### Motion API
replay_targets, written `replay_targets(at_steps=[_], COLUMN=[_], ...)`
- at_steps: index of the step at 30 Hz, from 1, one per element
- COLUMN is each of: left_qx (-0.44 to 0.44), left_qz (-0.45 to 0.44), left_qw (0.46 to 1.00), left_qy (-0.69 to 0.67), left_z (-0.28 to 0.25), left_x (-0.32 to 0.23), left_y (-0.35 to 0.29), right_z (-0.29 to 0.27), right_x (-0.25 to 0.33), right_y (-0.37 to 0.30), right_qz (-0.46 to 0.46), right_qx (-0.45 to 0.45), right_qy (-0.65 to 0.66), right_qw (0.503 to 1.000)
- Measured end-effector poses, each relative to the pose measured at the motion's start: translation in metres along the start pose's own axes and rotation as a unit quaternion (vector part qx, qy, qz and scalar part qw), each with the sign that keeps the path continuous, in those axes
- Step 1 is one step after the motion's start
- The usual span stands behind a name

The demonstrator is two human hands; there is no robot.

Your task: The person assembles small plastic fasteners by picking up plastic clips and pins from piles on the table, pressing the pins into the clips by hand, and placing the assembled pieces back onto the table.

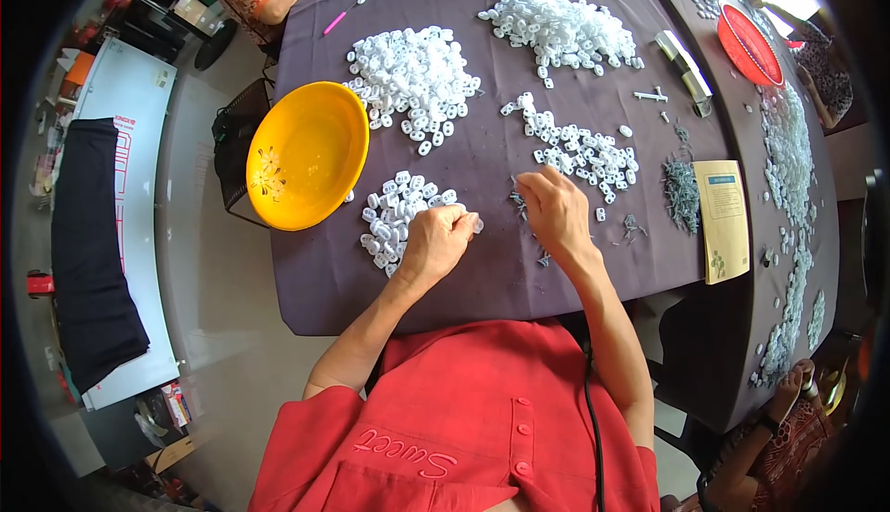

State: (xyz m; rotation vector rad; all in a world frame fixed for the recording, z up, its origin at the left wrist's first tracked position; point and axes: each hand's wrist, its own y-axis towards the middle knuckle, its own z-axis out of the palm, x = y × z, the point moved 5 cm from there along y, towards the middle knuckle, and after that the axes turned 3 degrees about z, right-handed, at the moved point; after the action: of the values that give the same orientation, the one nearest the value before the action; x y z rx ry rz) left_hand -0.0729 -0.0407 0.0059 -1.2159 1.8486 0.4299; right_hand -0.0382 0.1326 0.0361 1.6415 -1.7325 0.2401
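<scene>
My left hand [433, 245] is closed, with a small white plastic piece [478, 224] showing at its thumb and fingertips. Beside it lies a small heap of white oval plastic pieces [389, 220], partly covered by that hand. My right hand [556, 211] has its fingers pinched together, bent down over thin grey slivers like pins or screws [517, 199]; what it holds, if anything, is hidden. Just beyond it spreads a loose group of white pieces [593, 158]. The two hands are apart, both above the dark tablecloth [445, 303].
Two larger white heaps [413, 81] [561, 30] lie farther off. A yellow bowl [308, 155] stands at the table's left edge. Rightward are a pile of grey slivers [681, 195], a tan booklet [724, 220] and a red basket [749, 46]. Other people sit around.
</scene>
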Motion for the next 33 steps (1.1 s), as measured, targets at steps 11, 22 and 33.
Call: replay_targets(at_steps=[11,22,33], left_qx=[-0.047,-0.125,-0.128], left_qz=[0.064,0.160,0.217], left_qw=[0.978,0.966,0.948], left_qy=[0.192,0.161,0.193], left_z=[-0.012,-0.005,0.031], left_x=[-0.004,-0.042,-0.052], left_y=[0.003,0.058,0.196], right_z=[0.041,-0.001,-0.037], right_x=[-0.005,-0.009,-0.009], right_y=[0.020,0.006,-0.034], right_qz=[0.041,0.036,0.034], right_qx=[0.134,-0.010,-0.013], right_qy=[-0.164,-0.035,0.058], right_qw=[0.976,0.999,0.998])
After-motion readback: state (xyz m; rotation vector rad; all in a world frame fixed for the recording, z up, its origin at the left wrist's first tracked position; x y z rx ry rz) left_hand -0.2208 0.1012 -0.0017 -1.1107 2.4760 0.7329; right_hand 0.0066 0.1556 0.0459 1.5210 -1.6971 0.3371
